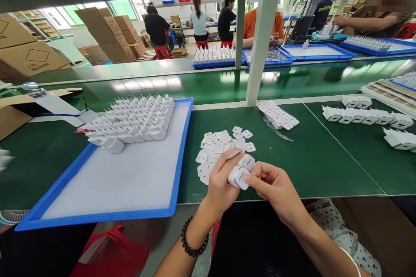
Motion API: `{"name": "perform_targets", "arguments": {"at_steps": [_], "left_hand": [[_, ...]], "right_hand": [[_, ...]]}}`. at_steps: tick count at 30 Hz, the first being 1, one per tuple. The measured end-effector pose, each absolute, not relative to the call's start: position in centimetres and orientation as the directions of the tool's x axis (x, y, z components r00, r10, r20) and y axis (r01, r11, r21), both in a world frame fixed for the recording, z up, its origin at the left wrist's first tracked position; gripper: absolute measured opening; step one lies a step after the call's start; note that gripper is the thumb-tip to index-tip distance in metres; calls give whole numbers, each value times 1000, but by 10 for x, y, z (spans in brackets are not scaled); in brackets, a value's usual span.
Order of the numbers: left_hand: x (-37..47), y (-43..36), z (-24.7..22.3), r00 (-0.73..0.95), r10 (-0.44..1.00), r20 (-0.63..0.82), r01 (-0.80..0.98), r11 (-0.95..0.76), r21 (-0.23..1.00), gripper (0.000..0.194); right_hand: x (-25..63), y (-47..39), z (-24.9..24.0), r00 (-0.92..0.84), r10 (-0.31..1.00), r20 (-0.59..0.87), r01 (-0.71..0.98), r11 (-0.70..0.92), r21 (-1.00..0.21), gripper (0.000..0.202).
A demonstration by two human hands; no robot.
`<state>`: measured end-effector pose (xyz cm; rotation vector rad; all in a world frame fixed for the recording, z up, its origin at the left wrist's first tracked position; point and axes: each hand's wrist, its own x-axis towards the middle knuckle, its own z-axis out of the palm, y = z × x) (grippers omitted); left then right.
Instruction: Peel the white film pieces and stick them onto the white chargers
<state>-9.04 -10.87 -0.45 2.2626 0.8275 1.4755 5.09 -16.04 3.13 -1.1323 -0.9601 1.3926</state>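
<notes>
My left hand [222,179] is closed around two white chargers [239,176], held side by side with their printed faces up. A thin, shiny metal strip [234,154] also lies between its fingers; its kind is unclear. My right hand [274,184] has its thumb and forefinger closed at the face of the nearer charger, the other fingers curled in. Behind my left hand, loose white face plates [212,145] with small slots lie in a pile on the green table [312,164].
At left, a blue-rimmed tray [130,181] holds rows of white chargers [139,121], pins up. Face-plate sheets [278,115] lie beyond the pile. More chargers [367,116] stand in rows at right. A white post [263,34] rises at the table's back; people work beyond.
</notes>
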Motion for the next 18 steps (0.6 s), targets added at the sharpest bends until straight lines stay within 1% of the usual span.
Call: {"name": "perform_targets", "arguments": {"at_steps": [3,7,12,15,18], "left_hand": [[-90,-109,-4,292,635,715,293,-772,565,39],[-91,-109,-4,262,659,705,288,-751,595,36],[-91,-108,-3,252,673,695,288,-738,610,33],[-91,-107,-2,236,653,720,298,-754,586,32],[-92,-108,-2,232,622,748,292,-778,556,36]], "right_hand": [[51,-158,30,9,994,-110,-202,-106,-974,38],[46,-155,25,34,997,-72,-166,-65,-984,45],[30,-158,22,47,994,-96,-245,-82,-966,41],[23,-159,23,72,992,-102,-297,-76,-952,43],[18,-157,25,134,988,-78,-277,-38,-960,47]]}}
